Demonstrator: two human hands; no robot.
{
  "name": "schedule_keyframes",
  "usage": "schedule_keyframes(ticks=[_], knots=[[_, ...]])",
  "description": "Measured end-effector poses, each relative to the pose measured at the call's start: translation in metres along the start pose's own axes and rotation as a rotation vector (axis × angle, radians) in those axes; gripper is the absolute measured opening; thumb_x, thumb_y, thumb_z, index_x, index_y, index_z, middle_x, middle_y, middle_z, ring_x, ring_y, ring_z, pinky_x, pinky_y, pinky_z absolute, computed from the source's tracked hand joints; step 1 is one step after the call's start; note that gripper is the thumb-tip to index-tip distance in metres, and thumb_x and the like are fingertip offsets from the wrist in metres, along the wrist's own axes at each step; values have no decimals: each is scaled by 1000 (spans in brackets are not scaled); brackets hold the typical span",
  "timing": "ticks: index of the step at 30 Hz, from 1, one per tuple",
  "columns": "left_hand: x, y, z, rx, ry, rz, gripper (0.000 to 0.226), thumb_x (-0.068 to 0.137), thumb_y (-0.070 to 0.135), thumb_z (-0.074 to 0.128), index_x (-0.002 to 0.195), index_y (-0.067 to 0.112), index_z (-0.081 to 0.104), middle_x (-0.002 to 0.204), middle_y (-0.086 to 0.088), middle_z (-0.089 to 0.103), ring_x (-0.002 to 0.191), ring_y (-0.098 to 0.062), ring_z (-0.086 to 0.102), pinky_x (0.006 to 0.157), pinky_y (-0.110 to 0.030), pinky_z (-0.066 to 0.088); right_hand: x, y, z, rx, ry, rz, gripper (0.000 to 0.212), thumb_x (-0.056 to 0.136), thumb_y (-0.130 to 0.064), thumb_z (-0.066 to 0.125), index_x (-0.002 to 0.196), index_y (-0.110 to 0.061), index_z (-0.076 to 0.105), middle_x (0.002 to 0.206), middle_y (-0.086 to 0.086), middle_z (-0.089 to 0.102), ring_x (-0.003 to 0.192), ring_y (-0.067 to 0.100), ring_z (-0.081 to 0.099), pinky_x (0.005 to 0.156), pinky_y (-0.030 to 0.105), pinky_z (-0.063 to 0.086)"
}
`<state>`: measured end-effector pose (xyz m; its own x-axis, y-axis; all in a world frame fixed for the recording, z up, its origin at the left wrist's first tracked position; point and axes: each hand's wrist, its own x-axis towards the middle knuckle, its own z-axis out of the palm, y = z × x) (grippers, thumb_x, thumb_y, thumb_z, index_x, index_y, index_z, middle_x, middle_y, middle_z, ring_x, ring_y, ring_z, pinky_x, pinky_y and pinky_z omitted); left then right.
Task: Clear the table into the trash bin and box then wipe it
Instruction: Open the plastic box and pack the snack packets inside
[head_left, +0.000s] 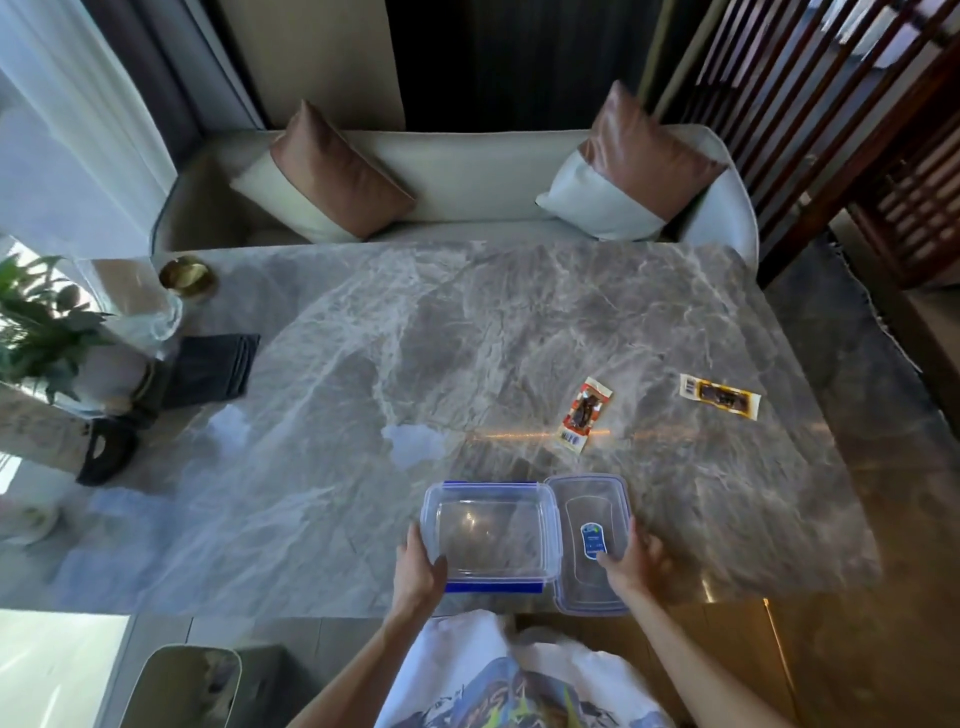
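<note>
A clear plastic box (491, 535) with blue clips stands open near the table's front edge. My left hand (420, 569) grips its front left corner. Its clear lid (589, 540), bearing a blue label, lies flat just right of the box, and my right hand (631, 564) holds the lid's right edge. Two snack packets lie farther right on the grey marble table (363, 364): a red and white one (583, 414) and a yellow and white one (719, 396). A folded dark cloth (210, 370) rests at the left side.
A potted plant (41, 332), a glass vase (137, 301) and a brass bowl (187, 278) crowd the left edge, with a black handled item (106, 457) below them. A pale sofa (467, 187) with two cushions runs along the far side. A chair back (184, 686) shows bottom left.
</note>
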<state>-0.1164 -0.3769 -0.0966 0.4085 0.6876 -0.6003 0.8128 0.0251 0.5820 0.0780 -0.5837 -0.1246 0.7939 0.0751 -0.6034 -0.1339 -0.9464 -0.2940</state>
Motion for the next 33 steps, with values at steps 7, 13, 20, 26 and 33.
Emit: schedule_keyframes(ticks=[7, 13, 20, 26, 33], knots=[[12, 15, -10, 178, -95, -80, 60, 87, 15, 53, 141, 9, 27, 132, -18, 44, 119, -37, 47, 102, -48, 44, 0, -6, -14, -13, -67, 36, 91, 85, -35, 72, 155, -27, 15, 156, 16, 16, 143, 37, 20, 116, 47, 25], [37, 71, -10, 619, 130, 293, 66, 88, 22, 49, 148, 16, 25, 142, -8, 39, 130, -28, 37, 109, -36, 31, 19, -27, -67, -78, 74, -121, 74, 93, -41, 59, 155, -28, 21, 157, 16, 27, 145, 33, 24, 119, 42, 21], [87, 178, 43, 434, -16, 291, 36, 94, 24, 49, 128, 15, 56, 129, -11, 61, 120, -31, 55, 98, -38, 44, 92, -102, -140, 57, 38, -308, 58, 92, -25, 63, 146, -20, 43, 140, 9, 58, 128, 25, 55, 105, 36, 44], [117, 215, 110, 283, -36, -5, 36, 93, 26, 53, 125, 10, 53, 132, -15, 57, 121, -35, 54, 98, -41, 47, 179, -158, -135, -22, -169, -453, 47, 90, -14, 59, 137, -20, 52, 126, 10, 66, 118, 27, 61, 97, 37, 49], [131, 229, 170, 21, 80, -284, 38, 83, 21, 68, 113, 2, 55, 123, -23, 47, 115, -40, 50, 99, -37, 44, 238, -156, -106, -46, -269, -544, 54, 91, -19, 61, 143, -16, 47, 141, 6, 56, 130, 24, 52, 107, 36, 42]])
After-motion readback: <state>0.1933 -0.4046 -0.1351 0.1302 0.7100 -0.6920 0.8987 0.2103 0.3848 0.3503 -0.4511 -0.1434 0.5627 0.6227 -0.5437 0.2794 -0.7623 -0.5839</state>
